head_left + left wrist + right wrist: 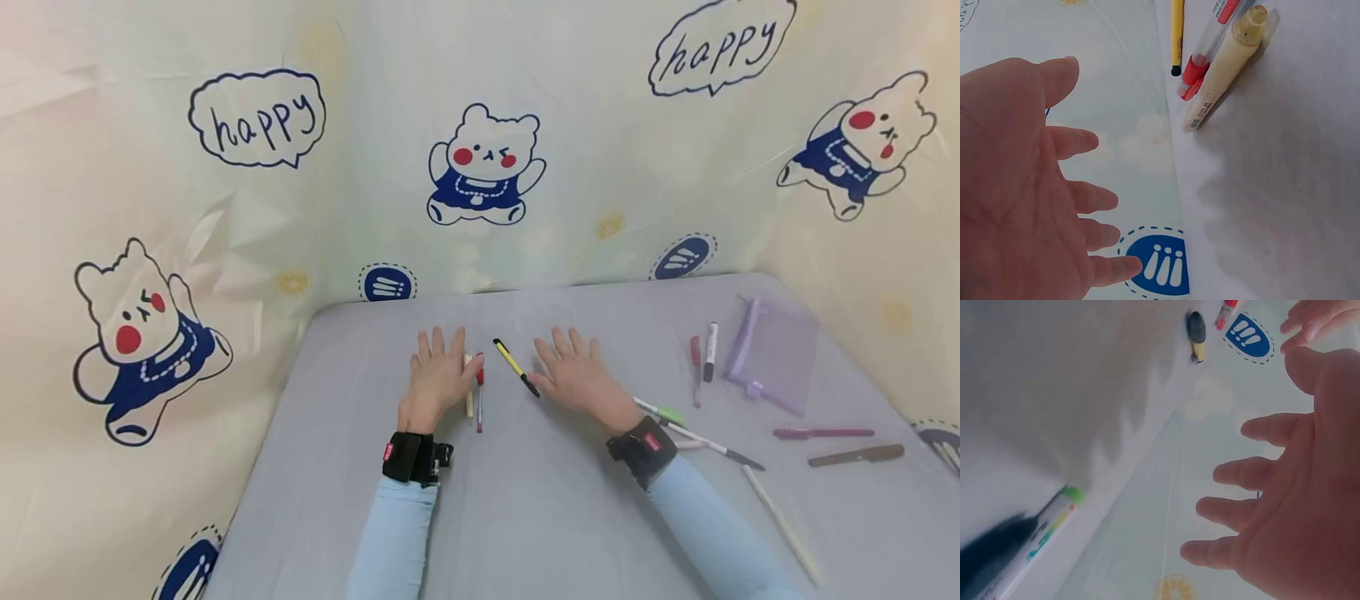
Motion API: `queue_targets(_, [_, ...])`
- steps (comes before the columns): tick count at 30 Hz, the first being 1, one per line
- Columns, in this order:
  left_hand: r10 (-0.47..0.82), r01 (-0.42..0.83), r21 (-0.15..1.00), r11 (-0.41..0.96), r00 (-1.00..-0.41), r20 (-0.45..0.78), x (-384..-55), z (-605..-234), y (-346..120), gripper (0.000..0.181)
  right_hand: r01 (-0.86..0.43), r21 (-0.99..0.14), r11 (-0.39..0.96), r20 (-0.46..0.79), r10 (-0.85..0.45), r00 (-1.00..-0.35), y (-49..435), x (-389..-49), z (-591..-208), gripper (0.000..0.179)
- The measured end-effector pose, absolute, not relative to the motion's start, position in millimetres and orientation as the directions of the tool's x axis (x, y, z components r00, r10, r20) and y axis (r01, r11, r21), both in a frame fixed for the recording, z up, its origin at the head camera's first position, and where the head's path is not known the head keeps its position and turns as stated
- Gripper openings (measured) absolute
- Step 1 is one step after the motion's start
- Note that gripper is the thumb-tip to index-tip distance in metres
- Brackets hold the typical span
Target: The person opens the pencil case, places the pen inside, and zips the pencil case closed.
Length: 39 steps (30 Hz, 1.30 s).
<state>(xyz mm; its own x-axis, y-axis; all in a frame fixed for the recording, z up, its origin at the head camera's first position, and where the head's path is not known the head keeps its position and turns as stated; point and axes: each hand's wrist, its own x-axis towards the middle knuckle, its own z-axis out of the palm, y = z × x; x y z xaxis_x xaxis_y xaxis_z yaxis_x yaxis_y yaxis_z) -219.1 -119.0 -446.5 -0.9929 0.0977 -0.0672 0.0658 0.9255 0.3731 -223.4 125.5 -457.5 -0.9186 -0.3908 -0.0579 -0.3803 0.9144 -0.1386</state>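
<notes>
Head view: a pale cloth backdrop printed with blue-and-red cartoon bears hangs beyond my hands, and below it a flat grey cloth-covered table spreads out under them. My two light-blue fabric sleeves reach in from the near side. A flat lilac mesh pouch lies well to the right of my right hand, which is palm down, fingers straight and spread; my left hand is spread the same way. Black wrist straps sit just behind both. The pens come next. A long off-white rod lies beside my right sleeve, and a slim white-and-dark-grey pen slants from just beside that wrist. Further right, nearer me than the hand, are a slim purple pen and a brown pen. A yellow pen with black ends lies between my hands, one end near my right thumb. By my left thumb, partly hidden by it, are a clear-barrelled red pen and a cream pen. Between right hand and pouch lie a red-capped pen and a short white marker with a dark cap. A green-ended white pen pokes out beside my right wrist.
</notes>
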Motion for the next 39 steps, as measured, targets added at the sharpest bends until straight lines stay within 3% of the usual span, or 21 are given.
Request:
queue_targets(14, [0.122,0.089,0.338,0.937,-0.989,-0.079,-218,-443,-112,0.071,-0.339,-0.173,0.925,0.001,-0.344,-0.939,154,-209,-440,0.065])
queue_targets(23, [0.092,0.06,0.388,0.92,-0.994,-0.063,-213,-441,-114,0.068,-0.329,-0.142,0.933,0.071,-0.322,-0.944,165,-209,-430,0.061])
queue_targets(39, [0.079,0.054,0.397,0.916,-0.996,-0.047,-205,-442,-114,0.064,-0.237,-0.196,0.952,0.107,-0.22,-0.97,197,-207,-413,0.058])
